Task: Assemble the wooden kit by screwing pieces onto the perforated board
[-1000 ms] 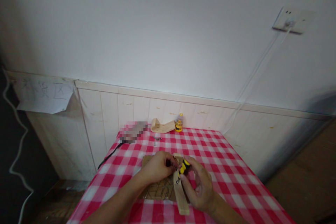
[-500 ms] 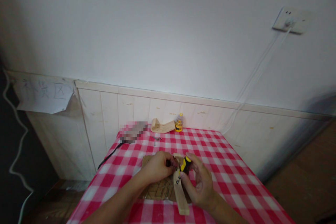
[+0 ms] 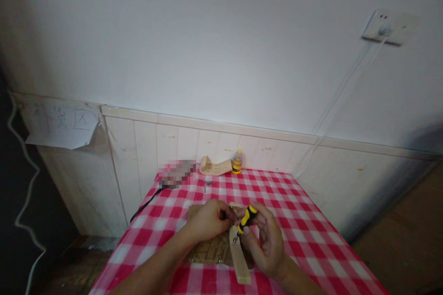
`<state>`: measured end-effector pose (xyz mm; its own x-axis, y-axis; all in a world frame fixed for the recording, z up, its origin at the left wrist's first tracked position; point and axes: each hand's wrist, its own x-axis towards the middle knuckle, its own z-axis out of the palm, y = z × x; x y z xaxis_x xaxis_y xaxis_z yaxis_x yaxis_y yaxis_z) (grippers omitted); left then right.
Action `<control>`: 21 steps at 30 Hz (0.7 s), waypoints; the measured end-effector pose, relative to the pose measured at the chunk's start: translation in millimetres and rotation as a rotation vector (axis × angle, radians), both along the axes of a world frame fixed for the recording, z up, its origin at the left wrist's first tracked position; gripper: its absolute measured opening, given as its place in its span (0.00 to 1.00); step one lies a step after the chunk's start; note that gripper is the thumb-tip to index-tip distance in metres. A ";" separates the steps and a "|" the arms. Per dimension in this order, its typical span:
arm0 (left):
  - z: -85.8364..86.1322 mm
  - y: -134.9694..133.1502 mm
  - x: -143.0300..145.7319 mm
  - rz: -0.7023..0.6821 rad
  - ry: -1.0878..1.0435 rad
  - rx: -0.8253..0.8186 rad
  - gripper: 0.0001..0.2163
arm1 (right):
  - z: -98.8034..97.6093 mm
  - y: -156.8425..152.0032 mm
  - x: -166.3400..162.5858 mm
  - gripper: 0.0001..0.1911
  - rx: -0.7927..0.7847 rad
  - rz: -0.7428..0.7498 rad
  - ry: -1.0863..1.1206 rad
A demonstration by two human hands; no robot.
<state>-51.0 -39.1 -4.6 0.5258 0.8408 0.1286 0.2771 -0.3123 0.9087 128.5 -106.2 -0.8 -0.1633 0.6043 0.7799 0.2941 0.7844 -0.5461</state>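
Note:
A screwdriver [image 3: 248, 219] with a yellow and black handle is gripped in my right hand [image 3: 266, 242], tilted with its metal tip pointing down and left. That tip meets the face of a pale wooden piece [image 3: 239, 260], close to a small metal part [image 3: 235, 239], perhaps a screw. My left hand [image 3: 212, 219] is closed at the far part of the same wooden piece, its fingertips curled against it. The exact hold of those fingers is partly hidden. Beneath the wood lies a brown mat [image 3: 207, 251] with line markings.
A red and white checked tablecloth [image 3: 297, 258] covers the table. Toward the back are several loose screws [image 3: 208, 183], a curved wooden piece [image 3: 216, 167] and a yellow bit container [image 3: 237, 162]. A blurred-out item [image 3: 178, 174] with a black strap lies back left, and the wall stands behind.
In my right hand the screwdriver handle has swung up and to the right, showing more of it. My left hand and the wooden piece stay nearly in place.

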 end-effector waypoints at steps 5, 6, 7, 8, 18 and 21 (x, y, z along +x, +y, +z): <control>0.0 0.5 -0.6 -0.013 -0.012 -0.006 0.08 | -3.9 0.7 1.5 0.26 0.018 -0.029 -0.012; -0.3 0.6 -0.4 -0.016 -0.014 -0.009 0.08 | -4.9 1.0 2.0 0.26 0.019 -0.035 -0.014; -0.9 0.8 -0.3 -0.020 -0.019 -0.012 0.08 | -5.9 1.3 2.5 0.26 0.019 -0.043 -0.017; -1.7 1.1 0.0 -0.024 -0.024 -0.014 0.08 | -6.9 1.7 3.0 0.27 0.019 -0.053 -0.022; -8.3 4.1 -0.4 -0.025 -0.027 -0.010 0.09 | -15.0 5.9 5.9 0.29 0.056 -0.130 -0.028; -5.8 3.2 -1.0 -0.016 -0.010 0.002 0.09 | -16.2 6.2 6.0 0.28 0.055 -0.136 -0.013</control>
<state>-52.0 -35.9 -10.4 0.5380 0.8320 0.1355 0.2633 -0.3186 0.9106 134.6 -99.9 -17.0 -0.0936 0.5783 0.8105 0.4065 0.7653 -0.4991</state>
